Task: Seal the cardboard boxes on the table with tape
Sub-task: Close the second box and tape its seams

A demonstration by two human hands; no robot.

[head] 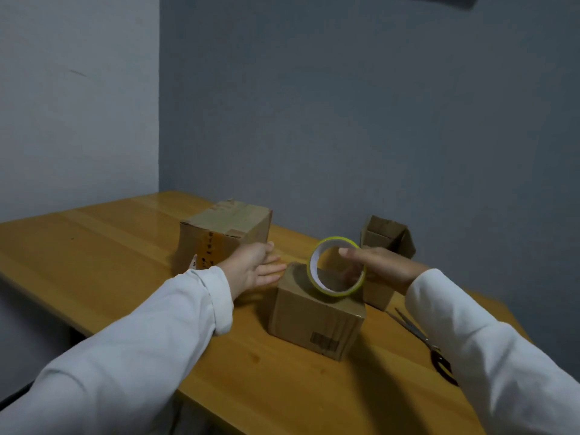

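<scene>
On top of the small box [315, 312] near the desk's [94, 246] front edge, the right hand [381, 266] grips the tape roll [337, 266] upright, fingers [348, 252] through its core. The left hand [252, 268] is released, straight fingers [273, 270] reaching the box's left top edge. A larger taped box [222, 230] sits behind; an open box [387, 235] stands by the back edge; scissors [423, 343] lie right.

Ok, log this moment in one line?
left hand: open, beside small brown cardboard box | right hand: holds yellow-rimmed tape roll on box top | steel scissors: on wooden table
</scene>
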